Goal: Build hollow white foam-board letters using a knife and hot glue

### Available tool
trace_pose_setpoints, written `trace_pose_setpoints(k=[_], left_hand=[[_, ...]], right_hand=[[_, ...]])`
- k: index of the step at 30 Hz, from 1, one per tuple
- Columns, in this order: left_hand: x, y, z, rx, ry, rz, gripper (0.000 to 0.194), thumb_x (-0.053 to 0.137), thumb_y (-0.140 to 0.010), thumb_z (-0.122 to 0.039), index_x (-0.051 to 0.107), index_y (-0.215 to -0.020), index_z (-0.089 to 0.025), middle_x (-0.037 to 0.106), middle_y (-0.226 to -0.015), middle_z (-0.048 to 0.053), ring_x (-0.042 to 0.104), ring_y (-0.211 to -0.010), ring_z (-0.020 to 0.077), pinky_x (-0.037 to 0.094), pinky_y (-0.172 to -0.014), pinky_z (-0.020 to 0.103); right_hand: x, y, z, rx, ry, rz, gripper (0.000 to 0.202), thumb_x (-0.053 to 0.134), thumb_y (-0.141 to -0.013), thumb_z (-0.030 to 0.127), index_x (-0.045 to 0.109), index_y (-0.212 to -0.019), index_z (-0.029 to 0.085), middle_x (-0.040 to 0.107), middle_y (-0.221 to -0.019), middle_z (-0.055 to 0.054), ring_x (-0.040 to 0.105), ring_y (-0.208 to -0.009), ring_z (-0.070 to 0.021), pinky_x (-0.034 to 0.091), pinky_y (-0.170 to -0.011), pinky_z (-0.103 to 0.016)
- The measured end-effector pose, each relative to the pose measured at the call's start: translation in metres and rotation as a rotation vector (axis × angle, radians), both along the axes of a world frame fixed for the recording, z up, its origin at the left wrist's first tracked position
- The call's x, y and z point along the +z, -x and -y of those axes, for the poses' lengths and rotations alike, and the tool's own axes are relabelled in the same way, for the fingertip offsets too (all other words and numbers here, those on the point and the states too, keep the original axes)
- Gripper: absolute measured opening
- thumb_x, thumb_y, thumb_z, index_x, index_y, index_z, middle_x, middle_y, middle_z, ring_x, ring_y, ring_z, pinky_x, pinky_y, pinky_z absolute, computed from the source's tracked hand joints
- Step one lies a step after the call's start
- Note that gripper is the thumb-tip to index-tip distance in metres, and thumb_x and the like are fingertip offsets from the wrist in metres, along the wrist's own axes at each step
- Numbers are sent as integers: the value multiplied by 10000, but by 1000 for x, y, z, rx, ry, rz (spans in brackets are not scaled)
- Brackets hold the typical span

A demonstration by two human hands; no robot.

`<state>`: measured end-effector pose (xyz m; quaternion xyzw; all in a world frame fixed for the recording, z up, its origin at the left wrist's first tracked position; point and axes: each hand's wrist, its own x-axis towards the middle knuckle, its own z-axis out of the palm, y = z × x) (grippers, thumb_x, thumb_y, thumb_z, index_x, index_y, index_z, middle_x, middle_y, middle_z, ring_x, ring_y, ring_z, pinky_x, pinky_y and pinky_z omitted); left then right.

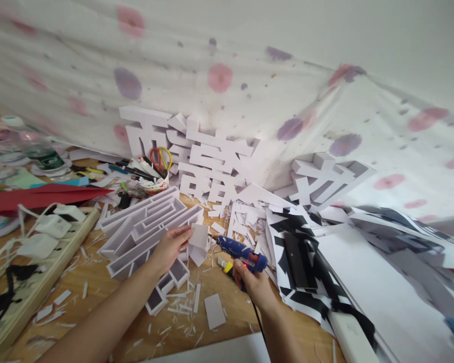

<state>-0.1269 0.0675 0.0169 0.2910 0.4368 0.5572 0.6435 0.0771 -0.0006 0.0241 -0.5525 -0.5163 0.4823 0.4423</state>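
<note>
The left hand (172, 249) and the right hand (254, 285) are uncovered, with bare wrists (154, 267) leading into the left forearm (109, 307) and the right forearm (282, 330), both likewise bare along the whole visible length. The left forearm is long and slim, narrowing smoothly toward the wrist and broadening toward the lower edge of the view; the right one shows as a shorter stretch. The fingers (181, 236) look slender, finer detail on them too small to tell.
</note>
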Motion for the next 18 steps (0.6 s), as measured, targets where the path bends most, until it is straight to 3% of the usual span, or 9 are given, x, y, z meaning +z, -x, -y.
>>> trace_pose_setpoints(k=[6,18], left_hand=[[-6,2,-1,-17,-10,-13,381,832,-406,-384,739,-691,-148,527,-504,-12,338,-438,30,210,-395,180],[-10,4,-1,-54,-2,-13,403,829,-422,-396,746,-732,-152,564,-542,3,355,-456,34,222,-421,186]], right_hand=[[8,1,1,5,-24,-5,465,557,-744,597,439,-540,196,408,-428,40,373,-409,-83,280,-407,-221],[7,-2,-3,13,-56,-7,473,544,-763,595,446,-539,191,413,-414,42,368,-390,-75,270,-391,-213]])
